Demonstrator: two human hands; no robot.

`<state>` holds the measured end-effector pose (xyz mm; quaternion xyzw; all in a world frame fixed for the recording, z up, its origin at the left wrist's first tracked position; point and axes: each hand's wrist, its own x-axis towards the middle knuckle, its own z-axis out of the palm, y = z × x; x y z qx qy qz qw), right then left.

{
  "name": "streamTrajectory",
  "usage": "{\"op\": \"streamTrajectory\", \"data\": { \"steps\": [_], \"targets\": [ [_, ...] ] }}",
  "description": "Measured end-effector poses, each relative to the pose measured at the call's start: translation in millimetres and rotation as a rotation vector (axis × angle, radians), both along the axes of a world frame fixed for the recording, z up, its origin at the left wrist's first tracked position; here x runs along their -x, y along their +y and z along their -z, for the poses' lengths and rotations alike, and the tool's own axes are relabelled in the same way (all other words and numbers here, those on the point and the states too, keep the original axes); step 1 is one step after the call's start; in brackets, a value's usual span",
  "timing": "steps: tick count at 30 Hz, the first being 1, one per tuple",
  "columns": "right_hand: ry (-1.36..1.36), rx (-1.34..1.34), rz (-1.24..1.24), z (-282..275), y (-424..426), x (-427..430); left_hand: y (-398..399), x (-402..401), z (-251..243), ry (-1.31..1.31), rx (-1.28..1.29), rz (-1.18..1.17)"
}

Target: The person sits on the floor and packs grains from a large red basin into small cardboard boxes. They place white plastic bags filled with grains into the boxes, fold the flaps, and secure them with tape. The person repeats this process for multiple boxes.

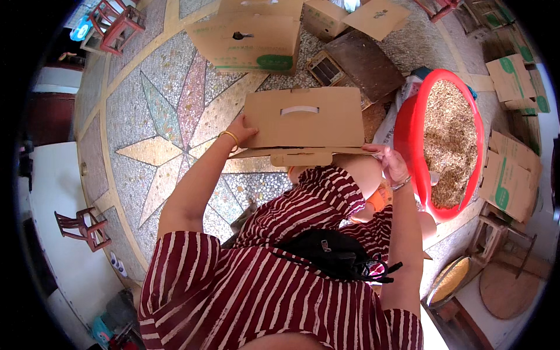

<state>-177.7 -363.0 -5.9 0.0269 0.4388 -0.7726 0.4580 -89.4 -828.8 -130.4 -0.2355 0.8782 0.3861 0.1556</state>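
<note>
Before me is a brown cardboard box (306, 127) with a white carrying handle (300, 110) set into its upper panel. My left hand (243, 130) grips the box's left side, thumb on the panel and the other fingers hidden behind its edge. A flap with a rounded tab (302, 158) juts out along the near edge, above my lap. At the right corner, my right hand (392, 164) has its fingertips on the end of that flap. A gold bangle circles the left wrist, a watch the right.
A red plastic tub (404, 131) full of loose brown husk-like material (450, 127) stands close on my right. Ahead are large printed cartons (258, 43) and a dark wooden board (365, 61). More cartons (509, 179) line the right side. Small wooden chairs (83, 227) stand at the left.
</note>
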Motion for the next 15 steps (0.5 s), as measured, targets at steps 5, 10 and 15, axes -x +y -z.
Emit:
{"op": "streamTrajectory", "data": {
  "steps": [5, 10, 15],
  "targets": [
    [0.255, -0.440, 0.065, 39.4, -8.6, 36.5, 19.5, 10.1, -40.3, 0.018, -0.485, -0.532],
    [0.275, -0.634, -0.406, 65.3, -26.3, 74.7, 3.7, -0.1, -30.0, 0.186, -0.821, -0.509],
    [0.058, -0.349, -0.308, 41.2, -36.6, 71.0, 23.9, -16.3, -56.4, 0.280, -1.101, -0.539]
  ]
}}
